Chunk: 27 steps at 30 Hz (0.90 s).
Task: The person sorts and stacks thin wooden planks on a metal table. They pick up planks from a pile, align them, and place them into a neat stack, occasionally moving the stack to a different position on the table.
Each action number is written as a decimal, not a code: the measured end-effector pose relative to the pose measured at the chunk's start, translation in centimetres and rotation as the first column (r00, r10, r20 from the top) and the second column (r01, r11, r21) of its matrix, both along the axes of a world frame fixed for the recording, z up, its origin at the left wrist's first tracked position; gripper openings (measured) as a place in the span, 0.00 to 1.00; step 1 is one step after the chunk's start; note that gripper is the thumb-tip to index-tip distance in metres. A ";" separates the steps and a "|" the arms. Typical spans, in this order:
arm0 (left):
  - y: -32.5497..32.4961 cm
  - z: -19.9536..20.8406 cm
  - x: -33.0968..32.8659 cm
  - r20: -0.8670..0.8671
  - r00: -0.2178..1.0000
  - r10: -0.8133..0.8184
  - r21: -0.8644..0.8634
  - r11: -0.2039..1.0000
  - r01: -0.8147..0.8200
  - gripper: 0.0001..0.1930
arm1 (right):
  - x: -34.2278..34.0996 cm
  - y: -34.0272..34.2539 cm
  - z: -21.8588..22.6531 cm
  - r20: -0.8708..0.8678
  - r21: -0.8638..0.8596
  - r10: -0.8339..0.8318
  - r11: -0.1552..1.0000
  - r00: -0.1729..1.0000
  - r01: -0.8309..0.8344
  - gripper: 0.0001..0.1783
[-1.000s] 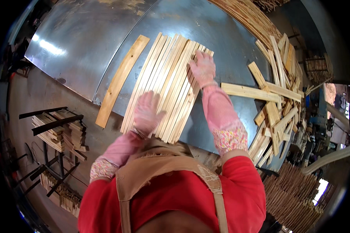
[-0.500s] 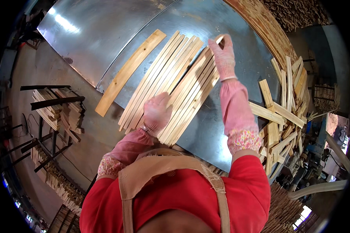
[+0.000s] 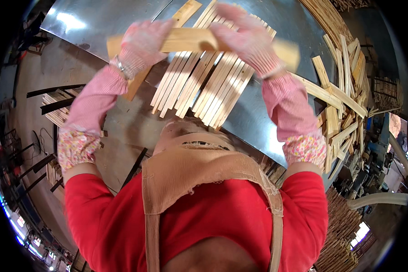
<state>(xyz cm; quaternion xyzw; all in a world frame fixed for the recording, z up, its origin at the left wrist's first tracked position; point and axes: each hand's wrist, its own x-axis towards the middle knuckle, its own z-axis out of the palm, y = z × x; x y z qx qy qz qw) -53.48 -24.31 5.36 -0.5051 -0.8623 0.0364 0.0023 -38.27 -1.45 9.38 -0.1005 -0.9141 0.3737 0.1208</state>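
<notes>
A curved wooden slat [image 3: 190,41] is held up crosswise above the metal table, its right end smeared by motion. My left hand [image 3: 143,45], in a pink glove, is closed round its left part. Toward its right part, my gloved right hand [image 3: 247,41] is on the slat too, its fingers blurred and partly stretched over the upper edge. Beneath lies a row of narrow slats [image 3: 222,86] set side by side on edge, with a gap near the middle. A single wider slat [image 3: 133,86] lies to the left of that row, partly hidden by the held one.
The metal table [image 3: 254,113] reaches to the far left. A jumbled heap of slats [image 3: 333,113] is piled at its right edge. Black metal racks [image 3: 56,106] with stacked slats stand on the floor at left. A pale hose [image 3: 378,200] runs at the lower right.
Both hands have left the row of slats. A slat is now raised crosswise between them. The left hand has moved up and left; the right has come slightly inward.
</notes>
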 end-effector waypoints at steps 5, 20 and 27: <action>-6.9 -10.9 1.4 0.281 0.775 0.566 -0.078 0.818 -0.570 0.43 | 8.5 4.2 -8.9 -0.091 -0.446 -0.488 0.799 0.868 0.403 0.32; -3.4 -7.5 8.0 0.639 0.679 0.362 0.204 0.771 -0.603 0.43 | 19.9 -5.6 -22.4 0.483 -0.298 -0.529 0.650 0.697 0.699 0.37; 2.1 -10.5 17.8 0.561 0.720 0.410 0.058 0.847 -0.528 0.43 | 20.8 1.1 -20.7 0.544 -0.296 -0.565 0.562 0.620 0.772 0.45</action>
